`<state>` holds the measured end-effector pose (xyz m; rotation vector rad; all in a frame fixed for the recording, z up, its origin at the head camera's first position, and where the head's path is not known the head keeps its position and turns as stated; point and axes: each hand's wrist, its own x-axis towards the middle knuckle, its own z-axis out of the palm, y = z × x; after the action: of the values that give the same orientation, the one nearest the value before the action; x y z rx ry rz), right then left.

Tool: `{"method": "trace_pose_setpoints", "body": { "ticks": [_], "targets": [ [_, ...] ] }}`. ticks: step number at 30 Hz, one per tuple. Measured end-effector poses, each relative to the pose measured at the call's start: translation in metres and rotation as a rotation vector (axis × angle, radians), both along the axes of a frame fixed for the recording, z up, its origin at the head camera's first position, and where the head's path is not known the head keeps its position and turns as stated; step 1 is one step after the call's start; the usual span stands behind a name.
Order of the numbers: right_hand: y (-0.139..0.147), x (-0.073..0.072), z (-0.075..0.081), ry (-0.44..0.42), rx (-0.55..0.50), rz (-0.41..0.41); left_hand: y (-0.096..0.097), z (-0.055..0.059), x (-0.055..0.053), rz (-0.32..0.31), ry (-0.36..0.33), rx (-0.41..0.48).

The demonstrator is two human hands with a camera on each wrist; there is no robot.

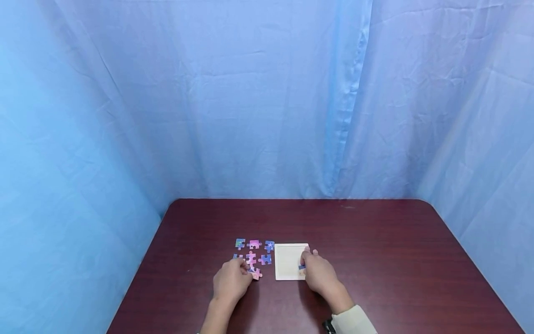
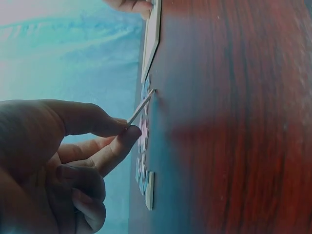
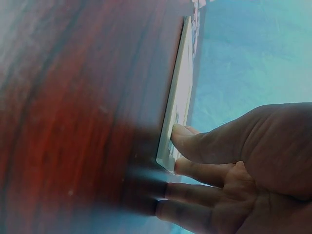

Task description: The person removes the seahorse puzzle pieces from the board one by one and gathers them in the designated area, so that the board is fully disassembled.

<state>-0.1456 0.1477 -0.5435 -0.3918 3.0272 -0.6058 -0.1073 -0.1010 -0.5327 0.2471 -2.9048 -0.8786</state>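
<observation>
In the left wrist view my left hand (image 2: 73, 141) pinches a thin puzzle piece (image 2: 142, 107) between thumb and forefinger. That piece is tilted, its far end at or just above the table. In the head view the left hand (image 1: 232, 280) is beside a pink puzzle piece (image 1: 255, 274) at the near side of the loose ones. My right hand (image 1: 320, 273) rests over the right side of a square white puzzle tray (image 1: 276, 266). A blue and tan piece (image 1: 302, 270) lies in the tray's near right corner, partly hidden. In the right wrist view the thumb (image 3: 187, 141) touches inside the tray (image 3: 168, 161).
Several loose blue and pink puzzle pieces (image 1: 251, 258) lie left of the tray, one blue piece (image 1: 269, 246) close against its edge. The dark red table (image 1: 375, 250) extends around them. Blue curtains (image 1: 267, 116) hang behind and at both sides.
</observation>
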Motion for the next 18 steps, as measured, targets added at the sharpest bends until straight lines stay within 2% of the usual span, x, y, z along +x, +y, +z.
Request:
{"method": "trace_pose_setpoints", "body": {
  "ticks": [14, 18],
  "targets": [
    [-0.0007, 0.0004, 0.0006, 0.005, 0.006, 0.006, -0.0071, 0.0001, 0.0020, 0.046, -0.054, -0.026],
    [-0.0005, 0.0000, 0.0016, 0.007, 0.007, 0.004, -0.0086, 0.0003, 0.0021, 0.046, -0.050, -0.026]
  ]
}}
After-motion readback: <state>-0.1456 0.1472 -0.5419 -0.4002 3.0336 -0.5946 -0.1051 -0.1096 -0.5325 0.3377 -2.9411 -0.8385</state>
